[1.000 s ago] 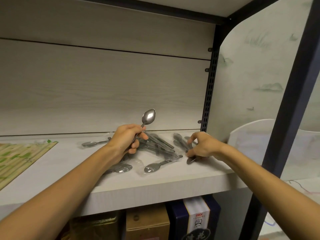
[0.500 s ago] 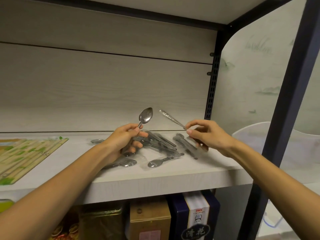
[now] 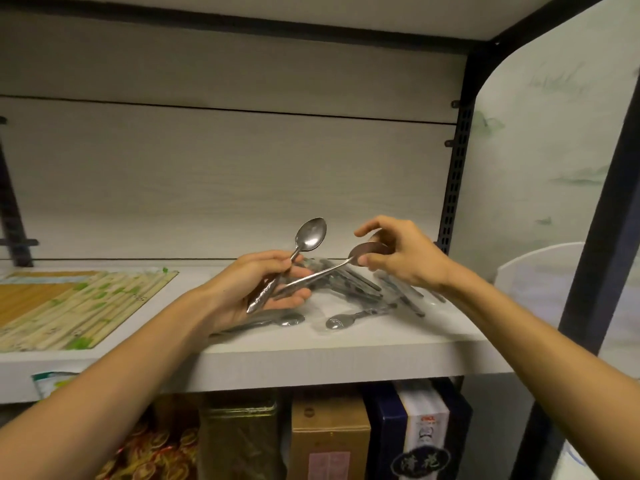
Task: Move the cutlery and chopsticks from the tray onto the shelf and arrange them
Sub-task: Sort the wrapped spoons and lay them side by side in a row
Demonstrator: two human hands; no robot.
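- Gripping 1 upright silver metal spoon (image 3: 310, 234) by its handle, the left hand (image 3: 256, 289) hovers above the white shelf board (image 3: 311, 355).
- Pinching a 2nd silver spoon (image 3: 363, 252) by its bowl, the right hand (image 3: 401, 254) lays its handle in the left palm.
- Wrapped spoons (image 3: 360, 292) lie at 6 o'clock beneath them; packed bamboo chopsticks (image 3: 76, 303) at 9 o'clock.

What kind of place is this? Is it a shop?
Probably a storeroom or shop shelving: a metal-framed shelf holds bagged spoons and packed chopsticks, with boxed goods stacked below.

head cam | on the person's head | looks forward and a bit down at the shelf (image 3: 311, 355) | close, both arms reach in from 6 o'clock | only one view, nothing shared
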